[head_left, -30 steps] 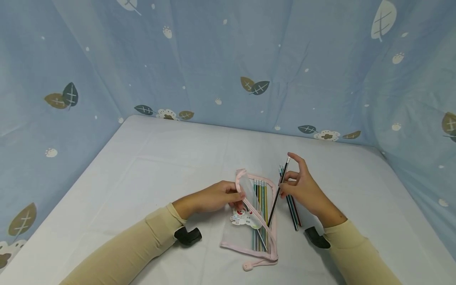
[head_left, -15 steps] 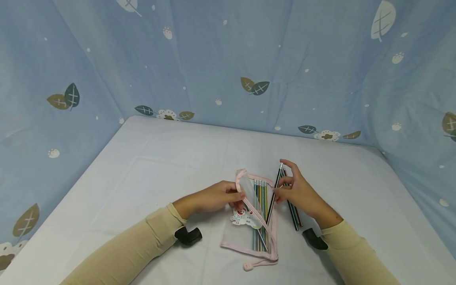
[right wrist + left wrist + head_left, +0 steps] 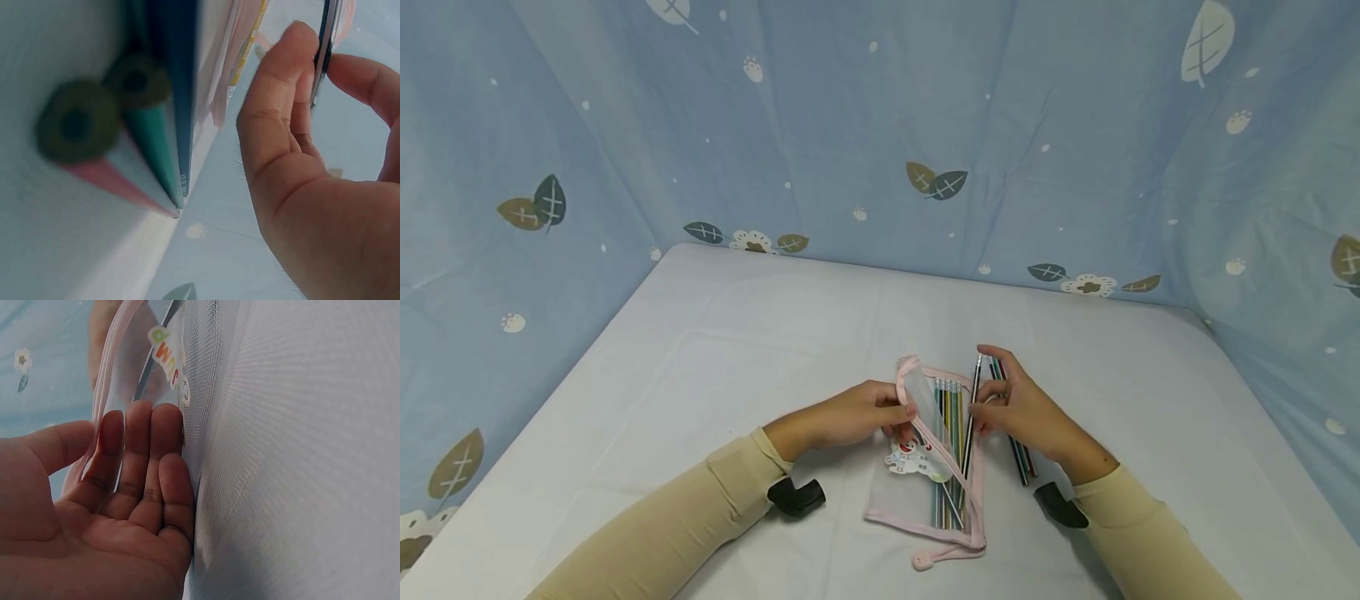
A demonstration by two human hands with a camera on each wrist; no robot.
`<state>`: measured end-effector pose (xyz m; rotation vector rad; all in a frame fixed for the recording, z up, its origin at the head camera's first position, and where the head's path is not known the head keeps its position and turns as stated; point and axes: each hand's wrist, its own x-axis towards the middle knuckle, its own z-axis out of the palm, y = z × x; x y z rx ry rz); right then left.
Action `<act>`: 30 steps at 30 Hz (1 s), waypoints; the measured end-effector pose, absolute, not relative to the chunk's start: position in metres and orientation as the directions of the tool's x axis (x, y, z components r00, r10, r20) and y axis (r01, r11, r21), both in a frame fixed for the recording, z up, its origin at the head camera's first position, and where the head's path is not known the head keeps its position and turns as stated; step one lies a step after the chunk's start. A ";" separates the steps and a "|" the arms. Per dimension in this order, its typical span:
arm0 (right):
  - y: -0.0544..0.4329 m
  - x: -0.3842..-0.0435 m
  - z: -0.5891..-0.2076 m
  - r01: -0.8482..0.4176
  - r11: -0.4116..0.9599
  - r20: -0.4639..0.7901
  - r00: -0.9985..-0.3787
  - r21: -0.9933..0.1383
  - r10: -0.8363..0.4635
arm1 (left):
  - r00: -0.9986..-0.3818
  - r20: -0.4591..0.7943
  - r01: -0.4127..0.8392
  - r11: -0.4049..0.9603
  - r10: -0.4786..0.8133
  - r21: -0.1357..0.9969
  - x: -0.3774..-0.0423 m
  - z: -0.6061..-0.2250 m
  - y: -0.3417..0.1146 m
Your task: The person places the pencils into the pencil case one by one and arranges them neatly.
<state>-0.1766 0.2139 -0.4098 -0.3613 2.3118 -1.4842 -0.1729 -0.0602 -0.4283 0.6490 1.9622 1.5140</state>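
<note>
A clear mesh pencil case [image 3: 917, 528] with pink trim lies on the table, its zip side lifted. My left hand [image 3: 850, 414] pinches that pink edge [image 3: 107, 369] between thumb and forefinger; the other fingers curl inside the lifted flap. In my right hand [image 3: 1028, 417], thumb and fingers pinch a dark striped pencil [image 3: 974, 387], the forefinger at its top end. Its lower part is inside the case, beside several pencils [image 3: 948, 404] lying side by side there. Right of the case are loose pencils [image 3: 1021, 460], partly hidden by the right hand; the right wrist view shows their ends close up.
White cloth covers the table [image 3: 760, 333]. A blue patterned curtain [image 3: 850, 125] stands around its back and sides. The case's pink zip pull [image 3: 922, 561] lies toward the front. A cartoon sticker [image 3: 913, 458] is on the case, and a black strap piece [image 3: 796, 497] sits by the left wrist.
My right hand has moved left and slightly down with the dark pencil, which now stands closer to the pencils in the case. The left hand stays still on the case's edge.
</note>
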 end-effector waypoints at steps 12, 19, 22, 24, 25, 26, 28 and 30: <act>0.211 -0.177 -0.415 -0.029 0.490 -0.223 -0.866 -0.871 -0.448 | -0.718 -0.154 0.023 0.244 0.679 0.969 -0.173 -0.429 -0.060; 0.212 -0.176 -0.415 -0.089 0.498 -0.208 -0.834 -0.862 -0.510 | -0.719 -0.147 0.028 0.240 0.679 0.970 -0.173 -0.429 -0.061; 0.212 -0.176 -0.416 -0.101 0.508 -0.208 -0.831 -0.855 -0.516 | -0.719 -0.147 0.023 0.234 0.679 0.972 -0.173 -0.429 -0.061; 0.213 -0.176 -0.416 -0.109 0.517 -0.208 -0.830 -0.849 -0.517 | -0.720 -0.147 0.022 0.234 0.678 0.972 -0.173 -0.429 -0.060; 0.213 -0.176 -0.416 -0.113 0.523 -0.209 -0.830 -0.845 -0.517 | -0.721 -0.147 0.022 0.234 0.678 0.972 -0.173 -0.429 -0.060; 0.213 -0.176 -0.417 -0.119 0.528 -0.207 -0.831 -0.841 -0.516 | -0.721 -0.147 0.021 0.233 0.677 0.972 -0.173 -0.429 -0.060; 0.213 -0.176 -0.417 -0.126 0.533 -0.205 -0.831 -0.837 -0.518 | -0.722 -0.147 0.022 0.235 0.676 0.972 -0.173 -0.429 -0.059; 0.213 -0.176 -0.417 -0.132 0.540 -0.205 -0.830 -0.831 -0.519 | -0.722 -0.148 0.023 0.238 0.676 0.971 -0.173 -0.429 -0.059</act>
